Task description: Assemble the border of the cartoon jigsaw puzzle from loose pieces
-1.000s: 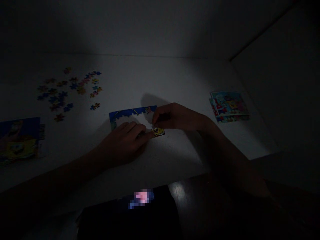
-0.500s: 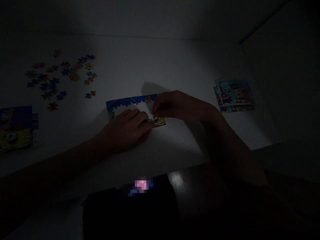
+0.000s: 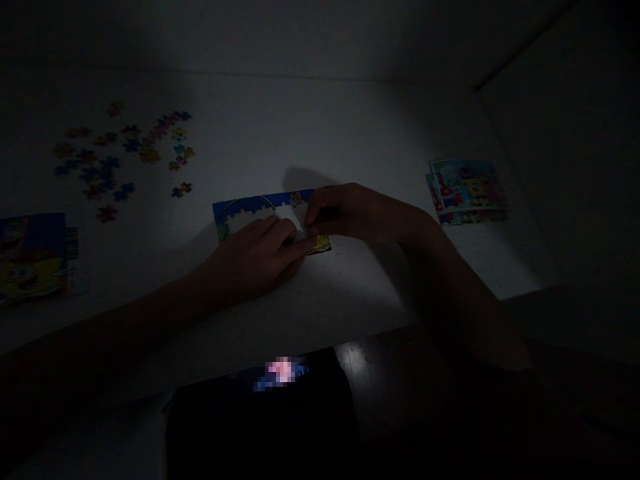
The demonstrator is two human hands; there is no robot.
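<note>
A partly built jigsaw puzzle (image 3: pixel 250 205) with a blue border lies on the white table (image 3: pixel 310 133) in dim light. My left hand (image 3: pixel 257 257) rests on the puzzle's lower part, fingers together and pressing down near its right corner. My right hand (image 3: pixel 345 212) is curled at the puzzle's right edge, fingertips pinched on a small yellow piece (image 3: pixel 320 244) where both hands meet. Loose puzzle pieces (image 3: pixel 125 157) lie scattered at the far left.
A puzzle box or picture (image 3: pixel 31 257) lies at the left edge. A stack of printed cards (image 3: pixel 467 190) sits on the right. A dark object (image 3: pixel 260 413) with a blurred bright patch lies near me. The table's front edge runs below my arms.
The view first shifted so everything sits lower-to-higher in frame. My left fingers slid slightly right to meet the right fingertips over the yellow piece.
</note>
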